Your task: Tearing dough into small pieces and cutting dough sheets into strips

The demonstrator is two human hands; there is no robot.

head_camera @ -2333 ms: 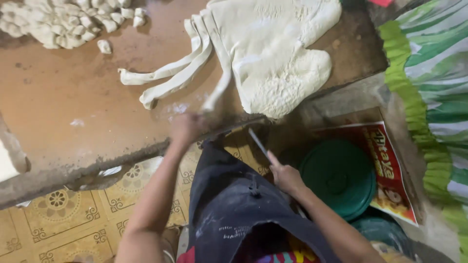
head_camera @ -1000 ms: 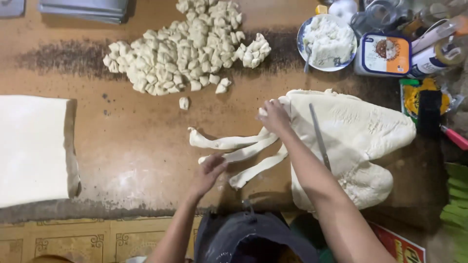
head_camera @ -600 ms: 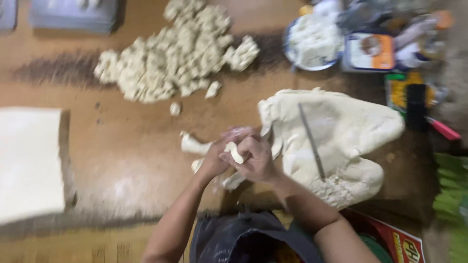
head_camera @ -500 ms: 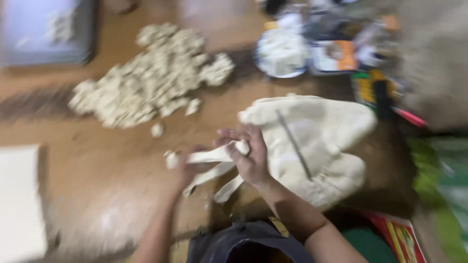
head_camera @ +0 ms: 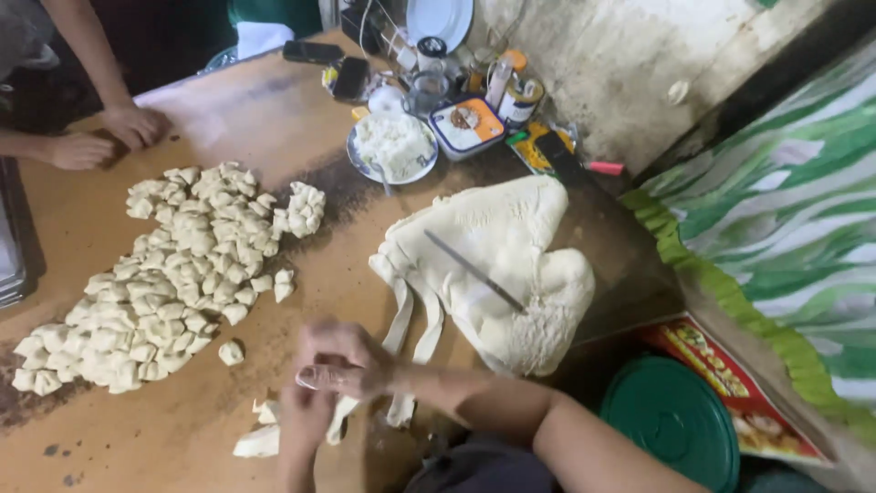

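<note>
Both of the person's bare forearms reach in from the near edge of the scene, and the hands meet close together just left of centre. The right hand (head_camera: 342,363) lies on top, its back turned up, wrist bent and fingers (head_camera: 315,376) curled and pointing left. The left hand (head_camera: 306,422) sits directly beneath it on the near side, partly covered and blurred, so its grip cannot be made out.
</note>
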